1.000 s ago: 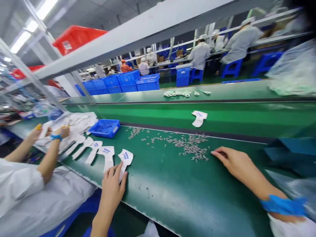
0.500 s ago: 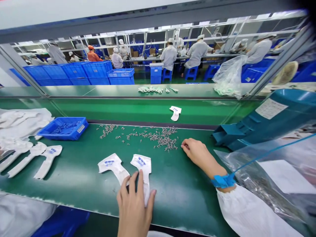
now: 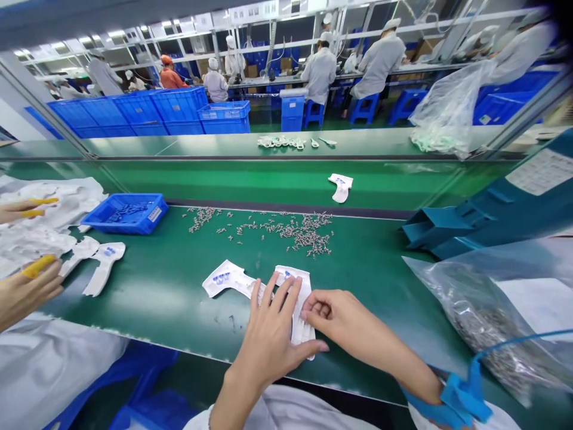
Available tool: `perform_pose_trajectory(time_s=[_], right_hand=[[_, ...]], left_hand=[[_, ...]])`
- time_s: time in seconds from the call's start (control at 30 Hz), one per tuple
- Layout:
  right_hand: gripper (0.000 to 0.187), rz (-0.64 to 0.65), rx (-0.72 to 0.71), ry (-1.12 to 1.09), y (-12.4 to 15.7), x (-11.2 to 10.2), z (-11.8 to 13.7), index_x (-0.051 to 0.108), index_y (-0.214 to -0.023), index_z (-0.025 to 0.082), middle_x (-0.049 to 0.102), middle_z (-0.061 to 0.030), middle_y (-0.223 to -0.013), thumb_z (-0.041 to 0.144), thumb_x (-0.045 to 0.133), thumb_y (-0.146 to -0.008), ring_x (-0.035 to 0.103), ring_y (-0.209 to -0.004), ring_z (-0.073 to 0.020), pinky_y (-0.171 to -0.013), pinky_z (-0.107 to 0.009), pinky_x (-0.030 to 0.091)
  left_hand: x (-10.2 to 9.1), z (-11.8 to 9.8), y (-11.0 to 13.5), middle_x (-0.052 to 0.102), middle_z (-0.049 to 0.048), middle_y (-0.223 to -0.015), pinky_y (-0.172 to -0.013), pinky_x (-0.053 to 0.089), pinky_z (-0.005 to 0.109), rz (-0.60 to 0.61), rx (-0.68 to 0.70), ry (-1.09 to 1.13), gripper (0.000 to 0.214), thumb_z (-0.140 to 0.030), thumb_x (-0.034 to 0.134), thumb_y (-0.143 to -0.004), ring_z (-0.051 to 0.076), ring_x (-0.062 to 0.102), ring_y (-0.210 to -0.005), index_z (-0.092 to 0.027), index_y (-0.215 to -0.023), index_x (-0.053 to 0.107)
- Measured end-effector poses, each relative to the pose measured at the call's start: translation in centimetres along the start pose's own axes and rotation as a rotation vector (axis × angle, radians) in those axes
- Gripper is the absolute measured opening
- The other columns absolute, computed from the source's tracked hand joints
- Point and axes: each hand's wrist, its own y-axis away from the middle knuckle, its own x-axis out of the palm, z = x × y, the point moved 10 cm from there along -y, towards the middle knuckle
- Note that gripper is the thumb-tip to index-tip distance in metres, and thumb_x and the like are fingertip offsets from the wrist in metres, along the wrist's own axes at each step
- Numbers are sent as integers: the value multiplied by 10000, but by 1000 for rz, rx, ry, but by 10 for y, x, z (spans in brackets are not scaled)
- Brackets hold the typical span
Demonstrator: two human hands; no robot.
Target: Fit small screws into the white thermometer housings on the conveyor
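gleaming green worktop (image 3: 367, 260) under both hands (image 3: 271, 331), blue crates (image 3: 181, 106) beyond

White handle shell (image 3: 227, 279) with blue markings, eight o'clock; silver-grey screws (image 3: 310, 237), centre; green tabletop (image 3: 172, 286); blue tray (image 3: 116, 227), nine o'clock; teal bin (image 3: 501, 206), three o'clock; blue wrist strap (image 3: 461, 401), four o'clock.

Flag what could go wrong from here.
Loose metal parts lie uncontained on the green bench; a sleeve could scatter them.
The right hand trails a blue wrist cord across the bag of metal parts; it might snag.
The left hand partly covers the white piece, so a slip there could go unseen.
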Motion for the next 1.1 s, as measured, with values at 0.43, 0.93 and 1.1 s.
perform_pose_trajectory(time_s=[0.43, 0.93, 1.1], right_hand=[[184, 27, 7, 48, -3, 9, -7, 585, -772, 220, 626, 19, -675, 321, 508, -906, 547, -634, -156, -595, -253, 366], [85, 4, 20, 164, -5, 0, -12, 490, -919, 246, 620, 25, -726, 328, 510, -929, 567, -691, -186, -630, -288, 385], [216, -424, -57, 359, -22, -73, -21, 601, -1076, 214, 643, -75, -1057, 322, 454, -960, 623, -881, -224, -791, -352, 455]], left_hand=[[5, -3, 0, 358, 115, -1582, -1189, 153, 643, 13, 0, -3, 892, -696, 514, -888, 364, 198, -1503, -159, -1549, 249], [2, -3, 0, 400, 95, -1560, -1188, 189, 638, -25, -13, -19, 946, -784, 458, -859, 355, 249, -1483, -157, -1541, 268], [0, -4, 1, 404, 109, -1557, -1180, 208, 639, -50, -1, -47, 994, -815, 421, -843, 367, 261, -1476, -153, -1558, 228]])
